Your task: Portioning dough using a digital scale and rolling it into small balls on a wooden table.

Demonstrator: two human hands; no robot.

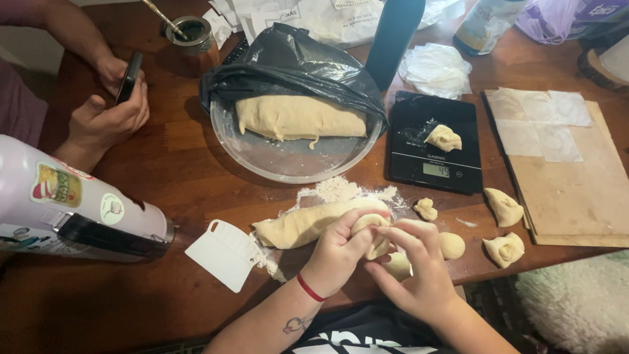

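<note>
Dough piece (pinched) between curled fingers

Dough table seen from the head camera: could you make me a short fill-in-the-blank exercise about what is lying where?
1. Both the left hand and the right hand are pinching a small piece of ____.
2. One dough lump sits on the black kitchen ____.
3. The white plastic scraper lies on the table to the ____ of the long dough log.
4. The big dough slab rests in a round pan, partly under a black plastic ____.

Missing words: dough; scale; left; bag
</note>
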